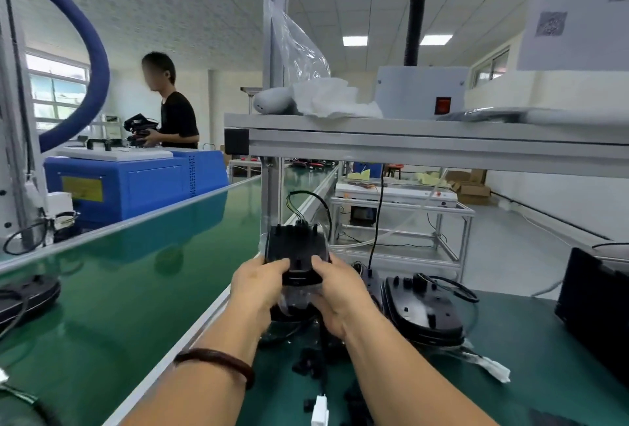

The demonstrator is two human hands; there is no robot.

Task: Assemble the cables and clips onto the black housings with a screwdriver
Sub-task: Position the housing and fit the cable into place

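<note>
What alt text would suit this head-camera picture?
A left hand and right hand grip a black housing with cables at its top. More black housings lie stacked on the green bench to the right; a green conveyor belt runs left.

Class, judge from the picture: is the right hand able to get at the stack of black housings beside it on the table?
Likely yes: the stack lies close beside the right hand, nothing between. But that hand and the left hand grip another housing, so it must let go first.
</note>
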